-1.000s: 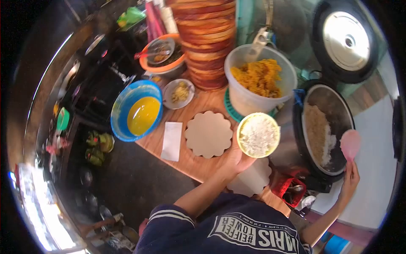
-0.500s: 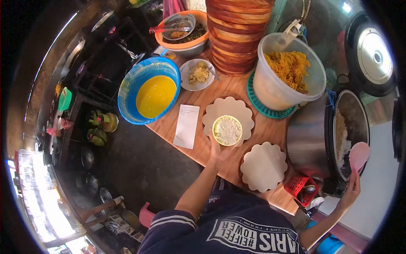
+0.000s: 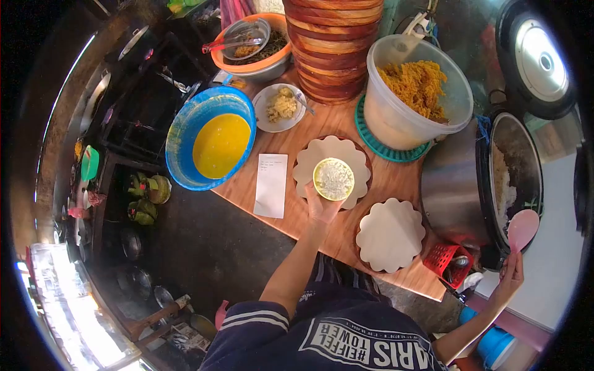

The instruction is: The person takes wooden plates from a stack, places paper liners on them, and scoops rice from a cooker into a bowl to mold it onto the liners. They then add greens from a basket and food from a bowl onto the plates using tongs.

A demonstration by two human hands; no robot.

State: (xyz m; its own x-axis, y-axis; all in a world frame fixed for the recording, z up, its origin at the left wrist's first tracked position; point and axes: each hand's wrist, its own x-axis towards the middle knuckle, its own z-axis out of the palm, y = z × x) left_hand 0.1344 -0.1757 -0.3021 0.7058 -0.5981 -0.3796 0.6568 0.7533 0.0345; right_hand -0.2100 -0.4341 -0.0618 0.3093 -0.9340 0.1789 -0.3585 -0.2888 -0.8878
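Note:
My left hand (image 3: 323, 205) is wrapped round a small bowl (image 3: 331, 196) with a yellow-green rim, packed with white rice (image 3: 335, 177). The bowl is above a wooden plate lined with scalloped brown paper (image 3: 312, 162). Out to the right, my right hand (image 3: 511, 273) grips the handle of a pink rice paddle (image 3: 523, 229). The paddle is upright beside the mouth of a large metal rice pot (image 3: 455, 191), which lies tilted with rice (image 3: 500, 173) inside. A second paper-lined plate (image 3: 391, 235) sits near the table's front edge.
At the back are a tall stack of wooden plates (image 3: 334, 49), a clear tub of orange shreds (image 3: 461, 111) and an orange basin (image 3: 278, 25). A blue basin (image 3: 179, 123) of yellow liquid, a white plate (image 3: 266, 120) and a paper note (image 3: 270, 191) are left. A red basket (image 3: 440, 263) stands right.
The bowl in my left hand has tipped slightly and stays over the lined plate. My right hand still holds the paddle by the pot. The whole view has shifted a little.

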